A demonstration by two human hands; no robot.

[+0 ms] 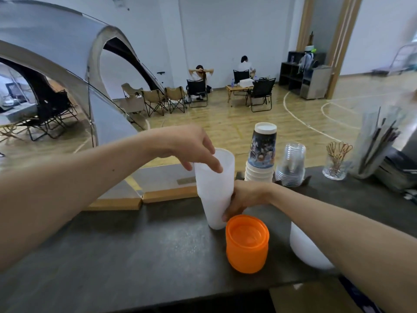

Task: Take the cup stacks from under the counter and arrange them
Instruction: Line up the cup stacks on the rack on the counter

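Observation:
A tall stack of frosted white cups stands upright on the dark counter. My right hand grips its lower part from the right. My left hand hovers at the stack's rim with relaxed fingers, fingertips touching the top edge. Just in front stands a short stack of orange cups, mouth up. Behind are an upside-down stack of printed paper cups and an upside-down stack of clear plastic cups. A white cup stack lies partly hidden under my right forearm.
A glass jar of gold stirrers and a holder of wrapped straws stand at the counter's right end. A cardboard box sits below the front edge. Beyond the counter are a tent, folding chairs and two seated people.

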